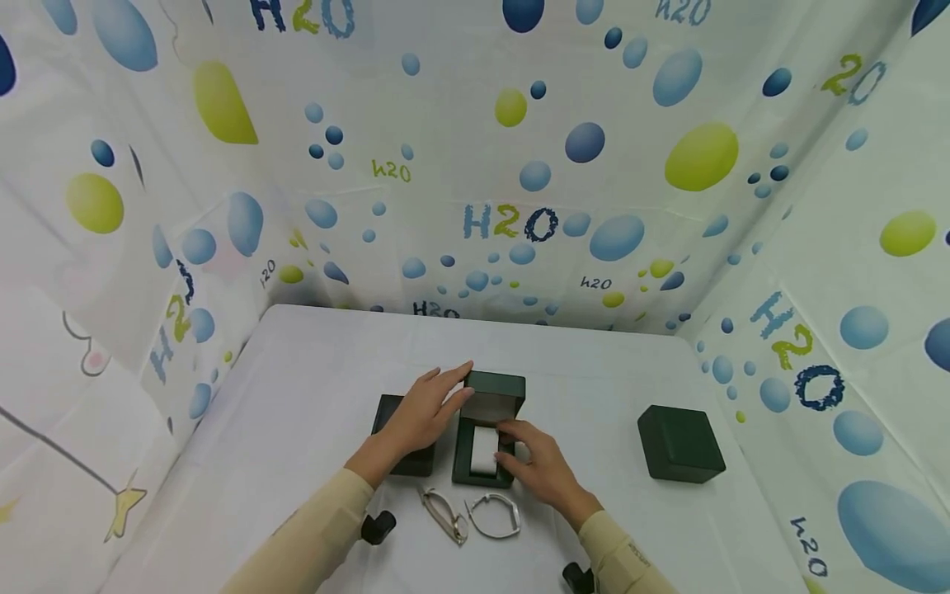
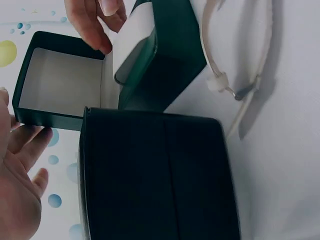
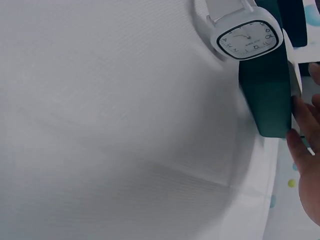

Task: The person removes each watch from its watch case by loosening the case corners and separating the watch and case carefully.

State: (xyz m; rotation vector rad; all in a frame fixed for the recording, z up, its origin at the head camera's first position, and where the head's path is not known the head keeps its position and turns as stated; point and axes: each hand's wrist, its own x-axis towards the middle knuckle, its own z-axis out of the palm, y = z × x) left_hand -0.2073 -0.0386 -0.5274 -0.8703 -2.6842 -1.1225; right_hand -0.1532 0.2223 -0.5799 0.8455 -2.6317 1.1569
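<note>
A dark green watch box (image 1: 463, 450) stands with its lid (image 1: 497, 384) raised and a white cushion (image 1: 484, 450) inside. My left hand (image 1: 423, 417) touches the lid's left side with its fingers extended. My right hand (image 1: 538, 462) pinches the cushion at its right side, thumb toward the front; in the left wrist view its fingertips (image 2: 104, 46) show close beside the cushion. In front of the box lie a white watch (image 3: 250, 40) with a squarish dial and a second watch (image 1: 458, 536) with a pale strap. The right wrist view catches only part of the right hand.
A closed dark box (image 2: 160, 175) sits just left of the open one, partly behind my left hand in the head view. Farther right stands a separate dark green box (image 1: 679, 441). A patterned curtain (image 1: 445, 165) hangs behind the white table (image 1: 334, 346) and along its sides.
</note>
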